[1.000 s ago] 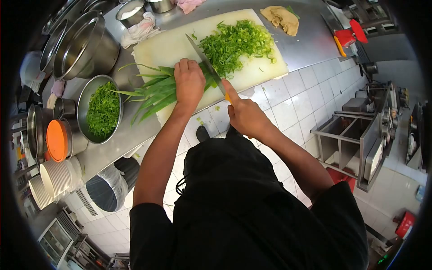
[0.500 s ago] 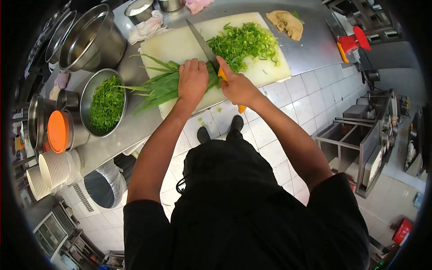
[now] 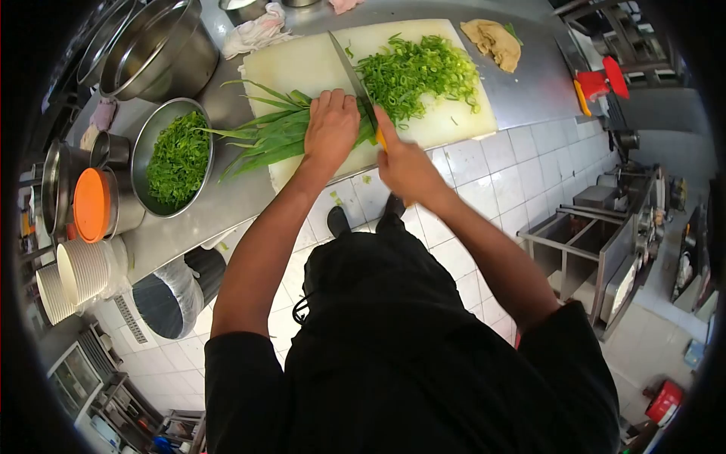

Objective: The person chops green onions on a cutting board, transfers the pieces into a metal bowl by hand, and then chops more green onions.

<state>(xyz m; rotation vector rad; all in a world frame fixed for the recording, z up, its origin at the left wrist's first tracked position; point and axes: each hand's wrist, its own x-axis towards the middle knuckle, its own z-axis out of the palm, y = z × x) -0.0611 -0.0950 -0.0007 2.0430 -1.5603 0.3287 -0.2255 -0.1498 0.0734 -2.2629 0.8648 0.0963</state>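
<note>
A white cutting board (image 3: 283, 64) lies along the counter's near edge. My left hand (image 3: 332, 129) presses a bunch of long green onion leaves (image 3: 276, 136) to the board, fingers curled over it. Just to its right, my right hand (image 3: 407, 165) is wrapped round the orange handle of a knife (image 3: 349, 69). The blade points away from me, beside my left fingertips at the cut end of the bunch. Chopped green onion (image 3: 420, 72) forms a pile right of the blade. Loose bits of green lie on the board.
Left of the board stand a steel bowl of chopped greens (image 3: 178, 159), a large steel pot (image 3: 178, 64), an orange lid (image 3: 91, 205) and stacked cups (image 3: 79, 272). Cloths lie behind (image 3: 257, 32) and at the right (image 3: 493, 44). Red-handled tool (image 3: 592, 83) sits far right.
The view has shifted slightly. My right hand and the knife have moved a little relative to the board, with the handle turned more in line with the blade. My left hand still holds the bunch.
</note>
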